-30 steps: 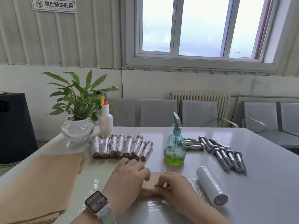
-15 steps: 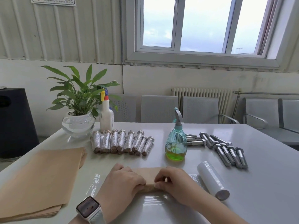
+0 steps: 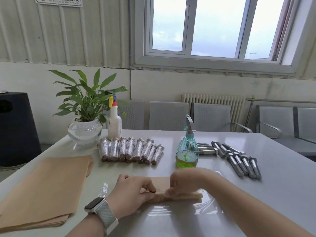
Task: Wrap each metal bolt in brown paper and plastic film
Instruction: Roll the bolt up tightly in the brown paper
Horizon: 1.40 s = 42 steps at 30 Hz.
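Rolling, head view: a brown paper bundle [image 3: 171, 194], bolt presumably inside, is pinched by the curled fingers of the left hand [image 3: 133, 192] and right hand [image 3: 184, 183] on clear plastic film [image 3: 179, 211]. Tight, even rolling is advised, the film kept smooth. Listed beyond: crinkled wrapped bolts [image 3: 131, 150]; bare threaded steel bolts [image 3: 239, 159]; flat paper sheets [image 3: 42, 189].

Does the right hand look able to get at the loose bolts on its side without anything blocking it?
Probably yes. The right hand is busy pinching the brown paper roll, but the bare bolts lie on open table to its right; the green spray bottle stands off to their left.
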Tool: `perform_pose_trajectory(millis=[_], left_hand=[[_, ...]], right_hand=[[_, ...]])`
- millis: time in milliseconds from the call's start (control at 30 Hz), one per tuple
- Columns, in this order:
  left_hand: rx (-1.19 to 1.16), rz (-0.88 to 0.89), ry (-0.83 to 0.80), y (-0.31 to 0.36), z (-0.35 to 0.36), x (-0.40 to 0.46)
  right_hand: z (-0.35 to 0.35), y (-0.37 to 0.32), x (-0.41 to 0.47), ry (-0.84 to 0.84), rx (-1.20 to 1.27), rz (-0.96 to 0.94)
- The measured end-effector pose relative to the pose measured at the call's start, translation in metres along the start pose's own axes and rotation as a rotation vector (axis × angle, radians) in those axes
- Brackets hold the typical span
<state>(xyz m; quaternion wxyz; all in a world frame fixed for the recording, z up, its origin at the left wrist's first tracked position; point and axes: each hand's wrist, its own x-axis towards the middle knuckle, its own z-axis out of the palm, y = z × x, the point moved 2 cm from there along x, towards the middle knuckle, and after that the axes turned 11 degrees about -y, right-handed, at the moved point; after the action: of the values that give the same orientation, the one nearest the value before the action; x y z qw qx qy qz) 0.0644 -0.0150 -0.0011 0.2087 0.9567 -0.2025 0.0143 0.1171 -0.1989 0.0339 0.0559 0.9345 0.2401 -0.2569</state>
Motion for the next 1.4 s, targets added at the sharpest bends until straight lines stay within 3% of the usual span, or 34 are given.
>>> perform_pose_trajectory(millis=[167,400,567,767,1067,1400], left_hand=[[-0.019,-0.011,0.0,0.0,0.0,-0.001],[0.034,-0.001,0.041,-0.002,0.0,0.001],[0.163,0.022,0.114,0.008,-0.004,-0.003],[0.455,0.115,0.188,0.027,-0.013,-0.012],[0.405,0.211,0.166,0.023,-0.01,-0.013],[0.481,0.258,0.206,0.017,-0.009,-0.013]], right_hand=[[-0.022,0.0,0.027,0.286,0.153,0.015],[-0.02,-0.002,0.042,0.096,0.148,0.131],[-0.025,-0.003,0.021,0.0,-0.012,0.031],[-0.019,-0.01,-0.001,0.127,-0.101,-0.051],[0.007,-0.008,-0.02,0.365,-0.058,-0.097],[0.021,-0.018,-0.025,0.414,-0.059,0.024]])
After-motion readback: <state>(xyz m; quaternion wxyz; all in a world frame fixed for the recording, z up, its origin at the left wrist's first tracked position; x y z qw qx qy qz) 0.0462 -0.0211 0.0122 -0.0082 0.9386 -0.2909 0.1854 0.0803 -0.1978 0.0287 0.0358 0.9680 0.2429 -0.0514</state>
